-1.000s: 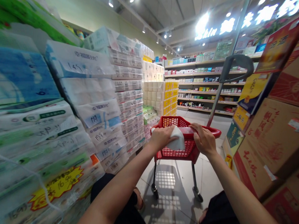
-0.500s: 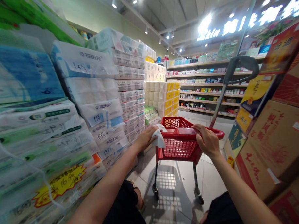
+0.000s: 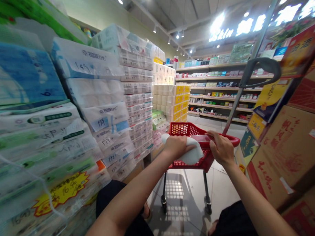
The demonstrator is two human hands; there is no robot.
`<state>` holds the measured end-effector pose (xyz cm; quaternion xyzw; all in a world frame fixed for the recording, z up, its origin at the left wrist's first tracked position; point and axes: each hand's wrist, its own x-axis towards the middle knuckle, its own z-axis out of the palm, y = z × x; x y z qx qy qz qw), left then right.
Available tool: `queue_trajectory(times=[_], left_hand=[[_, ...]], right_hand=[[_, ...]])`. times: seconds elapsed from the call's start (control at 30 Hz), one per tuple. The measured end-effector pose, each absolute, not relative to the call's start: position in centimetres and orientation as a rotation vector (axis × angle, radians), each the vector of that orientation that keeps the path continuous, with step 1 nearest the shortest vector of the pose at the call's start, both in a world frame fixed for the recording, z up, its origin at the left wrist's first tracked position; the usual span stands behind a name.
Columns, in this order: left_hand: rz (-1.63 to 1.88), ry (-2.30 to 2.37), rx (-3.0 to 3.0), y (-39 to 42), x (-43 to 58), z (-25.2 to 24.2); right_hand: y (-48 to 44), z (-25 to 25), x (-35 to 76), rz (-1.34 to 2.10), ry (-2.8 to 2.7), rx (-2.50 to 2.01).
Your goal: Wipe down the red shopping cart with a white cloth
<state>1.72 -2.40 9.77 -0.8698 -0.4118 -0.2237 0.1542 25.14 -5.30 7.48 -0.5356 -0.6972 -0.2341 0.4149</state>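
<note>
Straight in front of me stands a red plastic shopping basket on wheels, tilted open toward me with a grey pull handle rising at its right. My left hand is closed on a white cloth and presses it onto the near rim, left of the middle. The cloth hangs over the rim and hides part of the basket's near side. My right hand grips the same rim further right, fingers over its top edge and thumb toward me.
Stacked tissue packs rise close on my left, one with a yellow price tag. Cardboard cartons are piled on the right. Shelves of small goods line the back, beyond the tiled floor.
My left hand has slid rightward along the rim with the white cloth, from the left corner toward the middle. More of the cloth shows. My right hand keeps its grip.
</note>
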Motion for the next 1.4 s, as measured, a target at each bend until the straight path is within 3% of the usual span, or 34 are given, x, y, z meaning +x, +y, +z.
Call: queue_trajectory(times=[0.47, 1.07, 1.4], left_hand=[[-0.740, -0.646, -2.876, 0.8, -4.5, 10.4], [-0.860, -0.936, -2.590, -4.2, 3.5, 8.0], [-0.991, -0.640, -2.827, -4.5, 4.4, 7.3]], right_hand=[[-4.7, 7.7, 29.1, -0.543, -1.895, -1.338], [-4.1, 8.3, 25.5, -0.557, -1.891, -1.315], [-7.1, 7.6, 24.3, -0.373, -1.845, -1.240]])
